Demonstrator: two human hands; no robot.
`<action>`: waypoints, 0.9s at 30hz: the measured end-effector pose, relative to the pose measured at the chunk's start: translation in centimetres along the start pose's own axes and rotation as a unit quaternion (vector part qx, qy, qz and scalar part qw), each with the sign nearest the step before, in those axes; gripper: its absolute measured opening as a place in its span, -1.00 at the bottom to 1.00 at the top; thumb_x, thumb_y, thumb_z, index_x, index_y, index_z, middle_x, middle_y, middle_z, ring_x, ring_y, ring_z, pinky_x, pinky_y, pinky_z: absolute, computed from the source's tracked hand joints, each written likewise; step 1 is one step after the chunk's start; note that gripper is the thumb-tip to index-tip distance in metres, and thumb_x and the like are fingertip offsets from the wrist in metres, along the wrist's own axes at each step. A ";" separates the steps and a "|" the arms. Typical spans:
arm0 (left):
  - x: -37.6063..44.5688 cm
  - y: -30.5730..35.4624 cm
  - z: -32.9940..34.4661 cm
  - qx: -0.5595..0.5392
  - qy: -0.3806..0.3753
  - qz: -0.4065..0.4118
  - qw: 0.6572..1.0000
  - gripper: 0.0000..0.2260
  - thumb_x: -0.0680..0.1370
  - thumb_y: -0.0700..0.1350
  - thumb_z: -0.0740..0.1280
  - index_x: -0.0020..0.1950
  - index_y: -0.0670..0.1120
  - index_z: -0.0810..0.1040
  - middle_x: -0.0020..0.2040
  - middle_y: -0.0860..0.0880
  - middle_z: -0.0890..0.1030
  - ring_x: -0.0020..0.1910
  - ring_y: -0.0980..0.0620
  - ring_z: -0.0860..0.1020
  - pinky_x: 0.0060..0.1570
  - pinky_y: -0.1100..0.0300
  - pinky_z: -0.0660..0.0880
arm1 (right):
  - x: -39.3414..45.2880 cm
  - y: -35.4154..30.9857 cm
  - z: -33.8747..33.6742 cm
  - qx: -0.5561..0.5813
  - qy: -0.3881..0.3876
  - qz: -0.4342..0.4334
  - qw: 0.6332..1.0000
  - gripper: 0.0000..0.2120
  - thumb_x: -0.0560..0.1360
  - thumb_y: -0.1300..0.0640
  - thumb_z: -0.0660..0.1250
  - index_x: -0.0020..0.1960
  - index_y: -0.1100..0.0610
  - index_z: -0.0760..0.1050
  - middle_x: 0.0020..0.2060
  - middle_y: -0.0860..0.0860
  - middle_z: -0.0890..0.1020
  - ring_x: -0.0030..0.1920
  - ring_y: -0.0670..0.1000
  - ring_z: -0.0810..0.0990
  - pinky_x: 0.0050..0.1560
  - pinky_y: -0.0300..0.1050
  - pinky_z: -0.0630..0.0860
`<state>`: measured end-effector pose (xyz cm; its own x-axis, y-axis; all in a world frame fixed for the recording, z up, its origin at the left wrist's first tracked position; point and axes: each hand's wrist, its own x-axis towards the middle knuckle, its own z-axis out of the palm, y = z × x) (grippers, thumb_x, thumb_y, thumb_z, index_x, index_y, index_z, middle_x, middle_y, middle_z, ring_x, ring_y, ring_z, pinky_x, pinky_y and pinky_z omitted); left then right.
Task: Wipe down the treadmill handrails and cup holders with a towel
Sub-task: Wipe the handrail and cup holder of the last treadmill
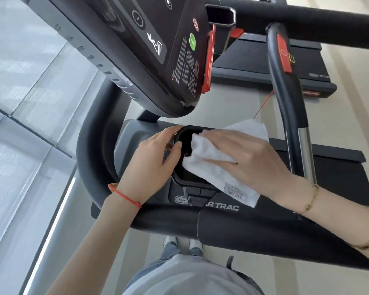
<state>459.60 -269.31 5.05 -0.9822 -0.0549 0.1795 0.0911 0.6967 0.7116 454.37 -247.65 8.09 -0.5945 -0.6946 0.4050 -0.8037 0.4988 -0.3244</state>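
1. Right hand (241, 154) grip lies flat, fingers spread, pressing towel (213, 167) into cup holder (184, 141), frame centre.
2. Left hand (151, 154) grip curls on the rim.
3. Towel looks soft, light; bunch it mid-cloth.

Single head-worn wide-angle view, looking steeply down and forward, close over the treadmill console (158, 50) and front handrail (179, 218).
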 end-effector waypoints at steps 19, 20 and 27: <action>0.0 0.4 0.2 -0.019 0.004 -0.009 1.000 -0.68 0.62 -0.13 0.28 0.38 0.04 0.49 0.03 0.16 0.59 -0.04 0.26 0.58 -0.09 0.56 0.36 | 3.0 2.6 -0.2 0.035 -0.162 0.280 0.946 -0.70 0.49 -0.18 0.33 -0.15 0.03 0.37 -0.34 -0.02 0.46 -0.23 0.06 0.45 -0.31 -0.07 0.28; 0.0 0.4 0.2 -0.017 0.003 -0.011 1.000 -0.68 0.62 -0.13 0.28 0.38 0.03 0.49 0.03 0.15 0.59 -0.04 0.24 0.58 -0.11 0.56 0.36 | 2.8 2.4 -0.2 0.034 -0.165 0.296 0.940 -0.69 0.49 -0.17 0.33 -0.17 0.03 0.32 -0.35 -0.04 0.43 -0.22 0.05 0.42 -0.31 -0.07 0.25; 0.1 0.3 0.2 -0.017 0.000 -0.011 1.000 -0.69 0.62 -0.12 0.26 0.37 0.01 0.49 0.06 0.11 0.63 -0.05 0.27 0.58 -0.10 0.55 0.37 | 4.8 1.7 0.2 0.055 -0.156 0.275 0.947 -0.66 0.46 -0.13 0.40 -0.03 0.13 0.45 -0.31 0.00 0.52 -0.14 0.13 0.48 -0.26 -0.06 0.31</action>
<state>459.51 -268.96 5.17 -0.9842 -0.0694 0.1632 0.0750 0.6708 0.7378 450.19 -250.26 9.26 -0.8735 -0.4725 -0.1174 -0.3562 0.7847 -0.5073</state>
